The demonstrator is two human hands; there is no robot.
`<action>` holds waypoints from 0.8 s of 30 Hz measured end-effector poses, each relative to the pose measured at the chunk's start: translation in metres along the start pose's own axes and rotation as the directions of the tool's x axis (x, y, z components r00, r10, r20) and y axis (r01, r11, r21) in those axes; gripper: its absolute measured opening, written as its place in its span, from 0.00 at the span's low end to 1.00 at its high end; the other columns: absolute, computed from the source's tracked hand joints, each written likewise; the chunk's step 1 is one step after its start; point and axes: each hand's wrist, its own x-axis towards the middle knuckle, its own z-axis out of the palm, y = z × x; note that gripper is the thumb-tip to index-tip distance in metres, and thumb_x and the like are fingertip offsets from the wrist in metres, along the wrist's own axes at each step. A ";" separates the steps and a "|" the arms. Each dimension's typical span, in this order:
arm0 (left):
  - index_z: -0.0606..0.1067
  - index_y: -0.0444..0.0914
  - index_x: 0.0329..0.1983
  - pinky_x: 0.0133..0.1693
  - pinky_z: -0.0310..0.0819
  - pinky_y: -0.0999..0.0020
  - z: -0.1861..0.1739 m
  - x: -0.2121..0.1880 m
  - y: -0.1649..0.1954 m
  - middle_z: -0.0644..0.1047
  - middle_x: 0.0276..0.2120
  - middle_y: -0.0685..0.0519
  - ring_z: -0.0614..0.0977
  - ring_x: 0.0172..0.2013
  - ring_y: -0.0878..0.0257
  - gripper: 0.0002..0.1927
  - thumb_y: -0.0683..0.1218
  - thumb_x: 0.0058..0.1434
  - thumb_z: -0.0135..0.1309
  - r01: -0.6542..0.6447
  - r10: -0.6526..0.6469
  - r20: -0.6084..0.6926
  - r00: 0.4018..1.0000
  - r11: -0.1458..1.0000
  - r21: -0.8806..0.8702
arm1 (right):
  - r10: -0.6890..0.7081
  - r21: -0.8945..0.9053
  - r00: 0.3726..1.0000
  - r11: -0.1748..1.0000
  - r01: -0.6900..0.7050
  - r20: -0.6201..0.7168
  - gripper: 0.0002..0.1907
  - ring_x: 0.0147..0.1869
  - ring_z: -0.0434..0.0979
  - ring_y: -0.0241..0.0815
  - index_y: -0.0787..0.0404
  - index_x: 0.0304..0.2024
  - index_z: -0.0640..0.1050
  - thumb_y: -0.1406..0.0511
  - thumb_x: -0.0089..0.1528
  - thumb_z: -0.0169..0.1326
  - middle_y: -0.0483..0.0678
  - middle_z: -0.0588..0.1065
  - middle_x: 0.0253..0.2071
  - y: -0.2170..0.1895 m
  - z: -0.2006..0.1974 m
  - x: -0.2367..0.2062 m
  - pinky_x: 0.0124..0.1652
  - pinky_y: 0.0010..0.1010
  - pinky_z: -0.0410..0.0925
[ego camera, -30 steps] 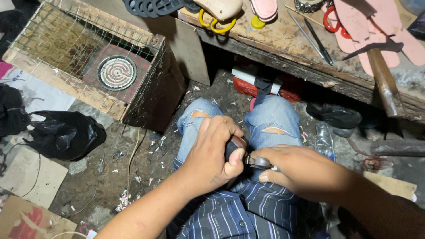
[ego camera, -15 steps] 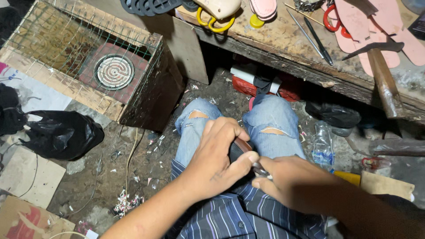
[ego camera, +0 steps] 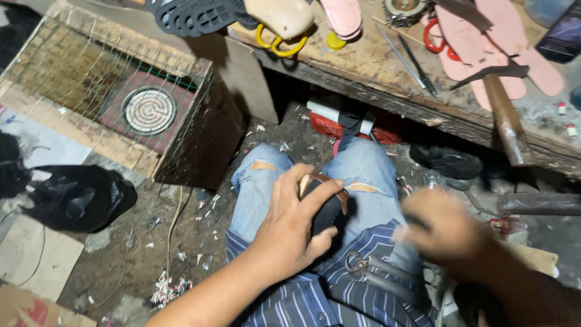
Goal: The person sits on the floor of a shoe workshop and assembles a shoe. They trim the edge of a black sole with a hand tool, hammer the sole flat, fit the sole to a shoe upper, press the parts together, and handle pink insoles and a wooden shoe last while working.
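My left hand [ego camera: 296, 224] grips a dark shoe piece with a brown edge [ego camera: 330, 203] and holds it on my lap, over torn blue jeans [ego camera: 363, 166]. My right hand [ego camera: 445, 233] is blurred, off to the right of the piece and apart from it. Whether it holds anything cannot be made out. A pair of scissors [ego camera: 378, 275] lies on my striped shirt, just below and between the hands.
A wooden workbench [ego camera: 387, 66] runs along the top with pink soles [ego camera: 508, 51], a hammer [ego camera: 502, 112], yellow-handled scissors [ego camera: 272, 41] and thin tools. A wire-mesh wooden box [ego camera: 91, 79] holding a round coil heater [ego camera: 149, 110] stands at left. A black bag [ego camera: 78, 197] lies on the littered floor.
My right hand has pulled away to the right from the piece it was working against. The scissors now lie on my shirt. My left hand keeps its grip.
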 end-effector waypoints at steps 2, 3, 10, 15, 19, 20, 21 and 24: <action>0.69 0.43 0.64 0.62 0.62 0.49 0.003 0.015 0.002 0.64 0.62 0.34 0.67 0.61 0.36 0.39 0.44 0.46 0.67 0.078 -0.078 0.009 0.997 0.996 -0.035 | 0.110 -0.192 0.966 0.969 -0.156 -0.233 0.30 0.57 0.71 0.61 0.66 0.52 0.77 0.51 0.57 0.62 0.60 0.74 0.52 0.048 -0.019 0.011 0.57 0.49 0.64; 0.65 0.42 0.65 0.64 0.62 0.50 0.002 0.024 0.000 0.65 0.62 0.36 0.67 0.62 0.37 0.40 0.44 0.48 0.66 0.016 -0.016 0.006 1.000 0.989 -0.145 | 0.139 -0.308 0.920 0.915 -0.260 -0.366 0.30 0.61 0.71 0.61 0.66 0.56 0.76 0.52 0.60 0.62 0.60 0.73 0.54 0.072 -0.024 0.019 0.62 0.49 0.64; 0.67 0.41 0.65 0.63 0.66 0.56 0.014 0.111 -0.043 0.73 0.62 0.44 0.74 0.63 0.46 0.39 0.45 0.46 0.63 -0.054 0.258 0.473 0.842 0.914 -0.402 | 0.458 -0.177 0.766 0.795 -0.580 -0.452 0.33 0.55 0.71 0.71 0.71 0.58 0.73 0.59 0.56 0.68 0.70 0.67 0.58 0.187 -0.032 0.054 0.50 0.54 0.67; 0.72 0.50 0.67 0.57 0.70 0.54 0.043 0.098 -0.057 0.78 0.58 0.49 0.78 0.58 0.48 0.32 0.52 0.58 0.61 0.120 -0.150 0.572 0.807 0.989 0.090 | 0.387 0.150 0.726 0.916 -0.371 -0.568 0.22 0.52 0.74 0.54 0.69 0.55 0.73 0.62 0.64 0.62 0.57 0.73 0.48 0.136 -0.019 0.018 0.54 0.42 0.68; 0.71 0.37 0.62 0.49 0.71 0.52 0.048 0.078 -0.059 0.78 0.52 0.43 0.79 0.48 0.44 0.42 0.57 0.45 0.68 -0.115 0.067 0.307 0.949 0.983 0.143 | 0.637 0.697 0.761 0.600 -0.392 -0.121 0.16 0.31 0.73 0.40 0.60 0.51 0.74 0.63 0.62 0.50 0.47 0.73 0.28 0.060 0.006 -0.008 0.35 0.35 0.69; 0.70 0.33 0.60 0.45 0.70 0.50 0.048 0.078 -0.060 0.77 0.49 0.40 0.79 0.44 0.42 0.49 0.61 0.38 0.71 -0.164 0.104 0.304 0.947 0.970 0.181 | 0.694 0.624 0.720 0.568 -0.537 -0.012 0.15 0.27 0.74 0.42 0.58 0.50 0.76 0.64 0.61 0.50 0.50 0.74 0.24 0.043 0.008 -0.012 0.31 0.37 0.69; 0.71 0.34 0.60 0.47 0.71 0.52 0.049 0.079 -0.061 0.78 0.47 0.42 0.79 0.45 0.43 0.46 0.60 0.40 0.70 -0.151 0.087 0.325 0.942 0.972 0.178 | 0.718 0.583 0.695 0.545 -0.602 0.047 0.13 0.28 0.74 0.42 0.59 0.48 0.77 0.63 0.61 0.51 0.50 0.75 0.24 0.029 0.006 -0.014 0.32 0.37 0.69; 0.72 0.36 0.58 0.48 0.73 0.54 0.050 0.085 -0.064 0.79 0.44 0.45 0.80 0.45 0.46 0.41 0.58 0.43 0.70 -0.121 0.050 0.371 0.927 0.978 0.170 | 0.779 0.557 0.621 0.477 -0.680 0.091 0.11 0.30 0.76 0.44 0.61 0.43 0.78 0.62 0.62 0.53 0.51 0.76 0.25 -0.015 -0.014 -0.018 0.34 0.38 0.70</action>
